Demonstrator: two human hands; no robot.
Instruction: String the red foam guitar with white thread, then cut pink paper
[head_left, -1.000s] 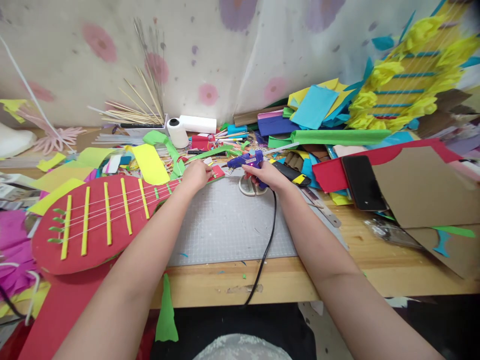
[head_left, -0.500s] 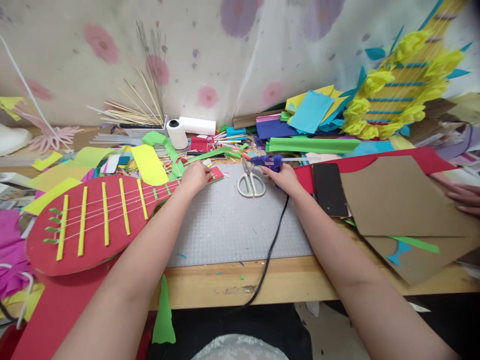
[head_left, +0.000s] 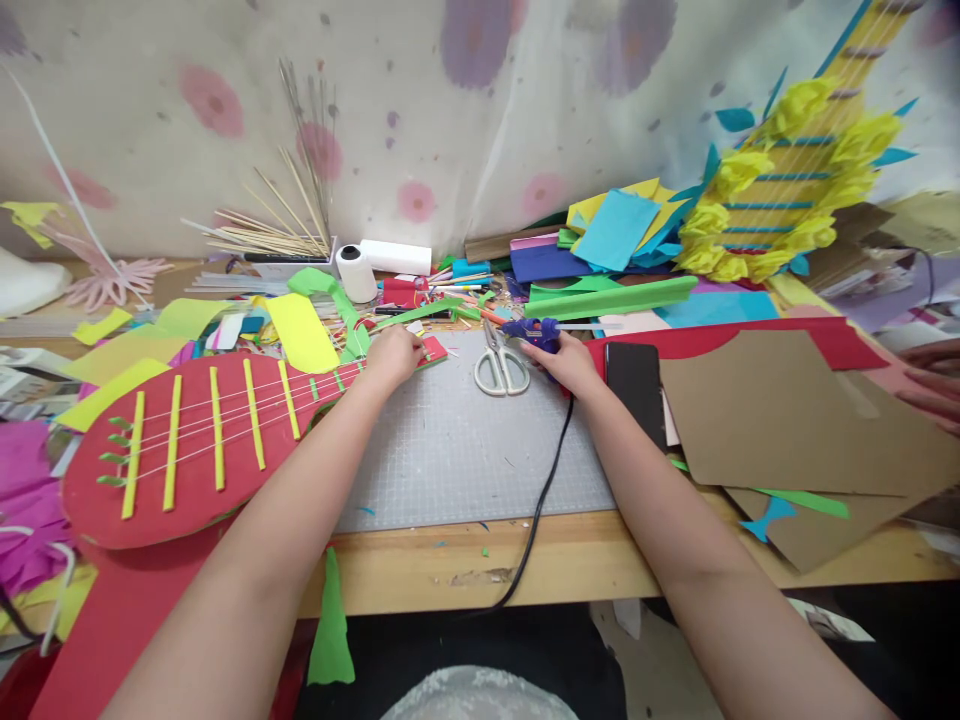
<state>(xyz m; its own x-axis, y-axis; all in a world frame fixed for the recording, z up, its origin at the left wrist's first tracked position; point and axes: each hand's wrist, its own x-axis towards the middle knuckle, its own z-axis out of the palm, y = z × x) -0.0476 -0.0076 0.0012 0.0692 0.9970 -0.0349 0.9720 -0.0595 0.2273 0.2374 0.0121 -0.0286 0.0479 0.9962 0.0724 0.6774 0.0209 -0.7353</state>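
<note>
A red cardboard guitar [head_left: 195,470] with yellow strips and white strings lies at the left, its neck reaching onto the grey cutting mat [head_left: 465,450]. My left hand [head_left: 396,355] is over the far end of the neck, thumb and fingers pinched together; what they grip is hidden. In my right hand [head_left: 568,362] is a blue glue gun [head_left: 531,330], a clear glue stick poking out of its rear and a black cord hanging over the table edge. White-handled scissors [head_left: 501,372] lie shut between my hands.
Paper scraps, sticks and a white thread spool [head_left: 355,273] clutter the back. Right of my arm lie a black phone [head_left: 634,392] and brown cardboard sheets [head_left: 795,420]. Another person's hand [head_left: 934,380] is at the right edge. A yellow flowered guitar [head_left: 780,200] leans at the back right.
The cardboard sheets and phone at the right have shifted a little to the left, partly with the view. Both my hands stay nearly in place, the right still around the glue gun.
</note>
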